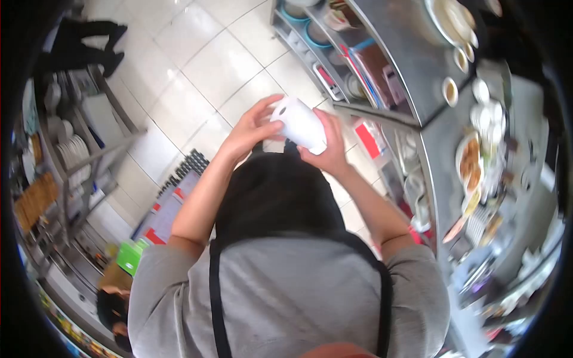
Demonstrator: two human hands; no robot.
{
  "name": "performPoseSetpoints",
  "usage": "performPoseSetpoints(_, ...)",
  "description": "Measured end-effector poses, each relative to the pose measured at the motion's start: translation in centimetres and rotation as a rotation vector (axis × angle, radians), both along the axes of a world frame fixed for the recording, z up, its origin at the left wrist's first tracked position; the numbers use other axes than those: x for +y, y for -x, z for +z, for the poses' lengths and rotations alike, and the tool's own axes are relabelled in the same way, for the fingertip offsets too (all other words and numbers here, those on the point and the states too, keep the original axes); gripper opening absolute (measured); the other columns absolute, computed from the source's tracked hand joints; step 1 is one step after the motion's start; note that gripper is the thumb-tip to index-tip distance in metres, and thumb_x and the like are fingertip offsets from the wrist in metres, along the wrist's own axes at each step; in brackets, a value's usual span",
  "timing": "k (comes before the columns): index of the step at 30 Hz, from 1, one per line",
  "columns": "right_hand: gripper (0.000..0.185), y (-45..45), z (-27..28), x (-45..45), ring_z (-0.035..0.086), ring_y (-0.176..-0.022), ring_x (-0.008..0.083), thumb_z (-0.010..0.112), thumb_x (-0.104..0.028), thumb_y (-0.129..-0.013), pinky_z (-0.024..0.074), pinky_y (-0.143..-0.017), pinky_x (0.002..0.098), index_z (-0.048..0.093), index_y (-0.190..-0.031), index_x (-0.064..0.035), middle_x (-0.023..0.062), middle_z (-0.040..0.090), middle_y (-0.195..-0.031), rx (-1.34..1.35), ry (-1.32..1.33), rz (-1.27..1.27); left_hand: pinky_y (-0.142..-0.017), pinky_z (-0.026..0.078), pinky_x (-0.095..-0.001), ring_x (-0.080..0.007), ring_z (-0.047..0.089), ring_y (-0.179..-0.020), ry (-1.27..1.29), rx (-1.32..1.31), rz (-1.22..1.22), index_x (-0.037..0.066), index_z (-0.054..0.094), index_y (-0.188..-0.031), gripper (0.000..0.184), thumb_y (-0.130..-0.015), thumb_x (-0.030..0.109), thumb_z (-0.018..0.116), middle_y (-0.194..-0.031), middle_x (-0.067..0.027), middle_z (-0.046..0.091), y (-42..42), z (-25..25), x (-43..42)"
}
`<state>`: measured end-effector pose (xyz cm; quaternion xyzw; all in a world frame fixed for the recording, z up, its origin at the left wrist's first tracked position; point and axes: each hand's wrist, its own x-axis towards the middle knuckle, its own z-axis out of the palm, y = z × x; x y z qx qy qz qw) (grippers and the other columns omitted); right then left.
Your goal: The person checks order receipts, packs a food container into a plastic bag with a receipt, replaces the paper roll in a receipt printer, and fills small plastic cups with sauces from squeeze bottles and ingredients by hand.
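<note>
In front of my black apron (274,197) I hold a white paper roll (302,125), tilted, with the dark core hole facing up and left. My left hand (253,128) curls round its left end, the fingertips at the top edge and the thumb just below the hole. Round the other end wraps my right hand (330,143), thumb underneath. A small loose flap of paper shows near the right thumb.
To my right runs a steel counter (433,161) with a food plate (470,158), small cups and stacked dishes. Shelves (352,53) with bowls and folders stand ahead on that side. On the left are a rack (89,155) with plates and another person's dark-clothed legs (83,45).
</note>
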<state>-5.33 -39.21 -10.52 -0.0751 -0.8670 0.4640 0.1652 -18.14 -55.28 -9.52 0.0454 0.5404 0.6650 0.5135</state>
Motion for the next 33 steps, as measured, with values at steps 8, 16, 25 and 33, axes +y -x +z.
performPoseSetpoints(8, 0.069, -7.4, 18.6, -1.8, 0.049, -0.103, 0.0299, 0.079, -0.015, -0.054, 0.0410, -0.085, 0.0360, 0.049, -0.115, -0.0028, 0.0153, 0.048, -0.114, 0.382, -0.356, -0.251, -0.088, 0.043, -0.0348, -0.0233, 0.039, -0.117, -0.504, 0.751, -0.317, 0.010, 0.045, -0.118, 0.065, -0.059, 0.002, 0.069, -0.120, -0.0100, 0.041, -4.3, 18.1, 1.0)
performPoseSetpoints(16, 0.039, -14.5, 23.0, -1.1, 0.054, -0.094, 0.0258, 0.075, -0.018, -0.060, 0.0446, -0.077, 0.0334, 0.063, -0.096, -0.0073, 0.0088, 0.056, -0.101, 0.451, -0.539, -0.449, -0.092, 0.038, -0.0361, -0.0243, 0.041, -0.116, -0.752, 0.942, -0.467, 0.009, 0.048, -0.112, 0.059, -0.056, -0.001, 0.066, -0.121, -0.0100, 0.044, -8.4, 21.7, 4.9)
performPoseSetpoints(25, 0.018, -23.5, 24.5, 5.2, 0.059, -0.067, 0.0189, 0.066, -0.012, -0.069, 0.0497, -0.058, 0.0288, 0.061, -0.085, -0.0062, 0.0048, 0.063, -0.083, 0.359, -0.709, -0.381, -0.088, 0.040, -0.0339, -0.0256, 0.049, -0.107, -0.542, 1.304, -0.863, 0.008, 0.050, -0.117, 0.067, -0.052, 0.006, 0.068, -0.114, -0.0104, 0.051, -16.9, 25.3, 13.5)
performPoseSetpoints(33, 0.017, -30.4, 24.0, 10.8, 0.060, -0.067, 0.0206, 0.064, -0.005, -0.066, 0.0502, -0.060, 0.0303, 0.059, -0.083, -0.0034, 0.0062, 0.062, -0.079, 0.375, -0.718, -0.449, -0.085, 0.040, -0.0328, -0.0254, 0.051, -0.100, -0.543, 1.287, -0.913, 0.008, 0.050, -0.116, 0.066, -0.052, 0.007, 0.067, -0.110, -0.0101, 0.053, -23.9, 25.4, 20.3)
